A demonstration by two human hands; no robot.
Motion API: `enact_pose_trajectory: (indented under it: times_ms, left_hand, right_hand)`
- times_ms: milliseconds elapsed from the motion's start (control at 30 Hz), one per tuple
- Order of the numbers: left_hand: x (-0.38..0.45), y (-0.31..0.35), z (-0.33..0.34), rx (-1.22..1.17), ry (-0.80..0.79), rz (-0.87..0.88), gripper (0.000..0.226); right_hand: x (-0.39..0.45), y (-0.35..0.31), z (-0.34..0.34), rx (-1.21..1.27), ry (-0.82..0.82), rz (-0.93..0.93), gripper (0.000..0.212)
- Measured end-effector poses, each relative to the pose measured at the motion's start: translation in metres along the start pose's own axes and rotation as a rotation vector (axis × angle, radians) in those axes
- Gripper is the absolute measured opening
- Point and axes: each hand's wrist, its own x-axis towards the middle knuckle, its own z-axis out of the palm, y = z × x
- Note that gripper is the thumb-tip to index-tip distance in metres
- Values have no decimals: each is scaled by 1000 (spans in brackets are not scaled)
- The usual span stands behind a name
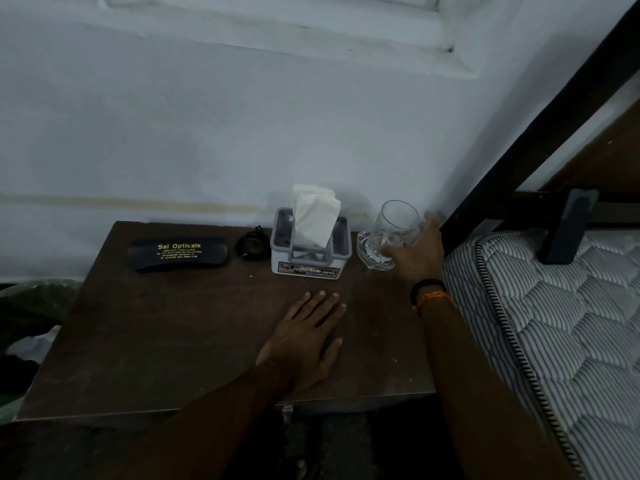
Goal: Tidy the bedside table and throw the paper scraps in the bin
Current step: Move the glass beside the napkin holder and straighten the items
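Far to the left of both hands, a black glasses case [177, 254] lies neat by the wall, with a small black ring [250, 244] next to it. Just past the fingertips of the left hand [304, 336], which lies flat and open holding nothing, stands the tissue box [310, 244]. The right hand [417, 252] is wrapped around a glass [393, 227] at the back of the bedside table [166, 341]. I see no paper scraps, so the tidying looks nearly done.

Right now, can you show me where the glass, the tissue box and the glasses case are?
glass [398, 223]: head view, on its clear side wall.
tissue box [308, 263]: head view, on its front face.
glasses case [178, 253]: head view, on the lid by the gold lettering.
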Motion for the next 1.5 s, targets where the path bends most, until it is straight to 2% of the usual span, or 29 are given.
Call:
enact_pose_trajectory:
  times_ms: [67,167,233,367,467,533,600,700,800,933,1233,1333,1433,1500]
  left_hand:
    - [-1,0,0,-3,7,2,58]
    - [-2,0,-5,-28,32,-2,59]
    - [-3,-1,-9,-63,46,-15,59]
    - [-10,-4,-16,-320,73,-99,49]
    - [-16,-9,-27,-468,304,-324,32]
    - [-16,-14,-38,-455,414,-479,36]
    - [-12,-20,-50,-491,494,-545,46]
    - [1,-27,-68,-584,574,-541,55]
    - [9,-36,-73,-655,531,-493,52]
    - [13,-44,-70,-628,471,-370,50]
    - [20,-50,-73,-585,366,-311,55]
    - [16,-60,-82,-555,352,-274,55]
    - [3,-84,-94,-388,421,-305,50]
    - [-8,-108,-103,-272,444,-365,50]
  right_hand:
    - [-17,5,-1,-43,91,55,90]
    - [-53,4,4,-12,323,120,35]
    - [-74,-3,16,-15,307,138,14]
    - [-107,-19,48,84,181,28,27]
    - [-110,-27,64,-10,143,-185,35]
    - [-107,-30,69,-124,148,-271,38]
    - [-105,-33,73,-179,163,-273,42]
    - [-102,-35,75,-201,160,-254,40]
    - [-99,-34,75,-205,140,-253,32]
    - [-94,-30,73,-205,142,-267,20]
    - [-83,-28,69,-239,135,-274,23]
    - [-86,-36,70,-283,208,-260,27]
    - [-96,-51,71,-269,361,-414,15]
    - [-105,-62,77,-261,295,-518,11]
